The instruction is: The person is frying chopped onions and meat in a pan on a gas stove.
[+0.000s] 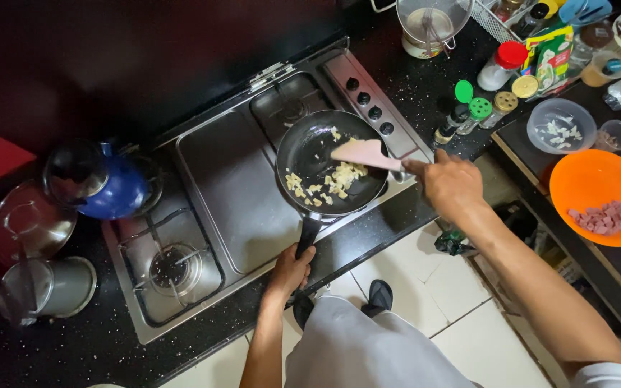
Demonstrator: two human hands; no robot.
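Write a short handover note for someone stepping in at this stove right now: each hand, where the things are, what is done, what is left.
Left hand: gripping the black pan handle.
Right hand: holding a pale spatula, its blade over the frying pan.
Pan sits on the stove; chopped pale pieces are already in it.
Not yet added: pink meat cubes in the orange bowl, and white pieces in the clear bowl, both on the right-hand counter.

The flat steel middle of the stove (235, 190) lies bare at nine o'clock of the frying pan (325, 154), and a hand could pass there. A blue kettle (106, 185) blocks farther left. Spice jars (479, 111) crowd two o'clock; control knobs (369, 104) sit at one.
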